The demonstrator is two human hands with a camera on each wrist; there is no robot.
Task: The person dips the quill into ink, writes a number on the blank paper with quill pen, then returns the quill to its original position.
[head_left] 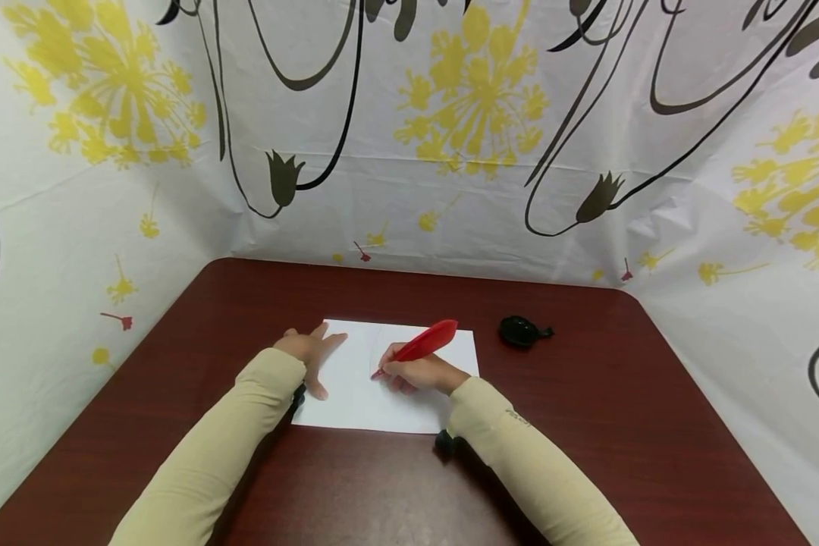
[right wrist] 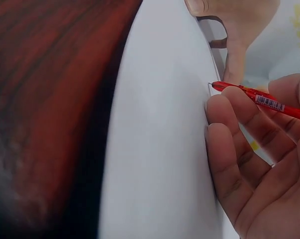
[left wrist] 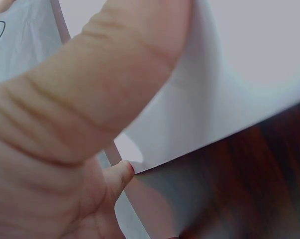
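Observation:
A white sheet of paper (head_left: 355, 402) lies on the dark red-brown table. The left hand (head_left: 309, 355) rests with spread fingers on the sheet's left edge; the left wrist view shows this hand (left wrist: 65, 124) large beside the paper (left wrist: 189, 124). Pinched in the right hand (head_left: 412, 371) is a red pen with a feather-shaped top (head_left: 431, 341), its tip at the middle of the sheet. In the right wrist view the pen (right wrist: 269, 102) carries a barcode label, its tip touches the paper (right wrist: 154, 124), and the right hand's (right wrist: 254, 154) lower fingers are loosely bent against the sheet.
A small black-green, leaf-like object (head_left: 521, 331) lies on the table (head_left: 587, 394) to the right of the paper. White cloth with yellow and dark floral prints (head_left: 409, 197) hangs behind the table and along both sides.

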